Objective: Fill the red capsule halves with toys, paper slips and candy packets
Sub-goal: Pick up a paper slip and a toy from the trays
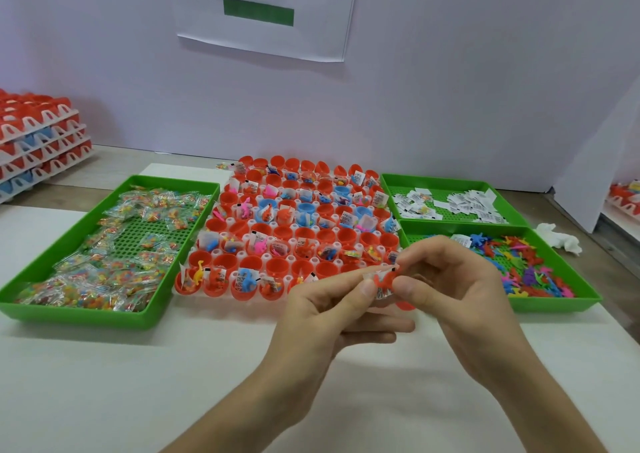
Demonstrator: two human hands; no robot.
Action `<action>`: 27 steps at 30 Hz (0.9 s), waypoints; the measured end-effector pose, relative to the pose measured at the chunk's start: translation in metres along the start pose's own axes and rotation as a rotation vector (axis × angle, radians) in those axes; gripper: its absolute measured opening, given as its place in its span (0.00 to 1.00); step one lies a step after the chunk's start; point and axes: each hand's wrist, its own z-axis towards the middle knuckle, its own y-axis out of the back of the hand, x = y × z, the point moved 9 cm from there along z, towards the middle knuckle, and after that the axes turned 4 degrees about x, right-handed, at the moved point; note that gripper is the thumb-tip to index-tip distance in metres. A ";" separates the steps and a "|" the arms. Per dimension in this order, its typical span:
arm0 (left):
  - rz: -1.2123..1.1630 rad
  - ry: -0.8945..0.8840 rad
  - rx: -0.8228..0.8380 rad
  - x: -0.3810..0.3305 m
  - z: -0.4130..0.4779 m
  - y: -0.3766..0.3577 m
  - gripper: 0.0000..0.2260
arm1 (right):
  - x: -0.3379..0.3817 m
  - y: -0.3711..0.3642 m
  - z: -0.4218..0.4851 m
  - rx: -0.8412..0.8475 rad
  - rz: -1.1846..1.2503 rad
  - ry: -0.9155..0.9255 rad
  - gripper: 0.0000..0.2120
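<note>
**Green trays flank a rack of red capsule halves, with roughly half of them filled so far.**

At the left, the candy tray holds a thick heap of candy packets. In the middle, the white rack carries the red capsule halves, with a few blue ones among them. Many hold a toy, slip or packet, while a good number stand bare, so I judge the job about midway. Over the rack's near edge, the left hand pinches a paper slip. The right hand pinches a small red toy against it, and neither is in a capsule yet. At the right, the slip tray and the toy tray look well stocked.
</note>
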 end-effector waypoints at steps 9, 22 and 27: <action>0.053 -0.076 -0.067 -0.003 -0.001 0.005 0.14 | -0.004 -0.009 0.000 0.030 -0.027 -0.033 0.11; 0.182 -0.148 0.013 -0.009 -0.002 -0.002 0.13 | 0.007 -0.003 -0.002 -0.016 -0.083 -0.012 0.12; 0.306 -0.257 -0.060 -0.018 -0.004 0.002 0.14 | 0.003 -0.004 -0.001 -0.009 -0.051 -0.041 0.14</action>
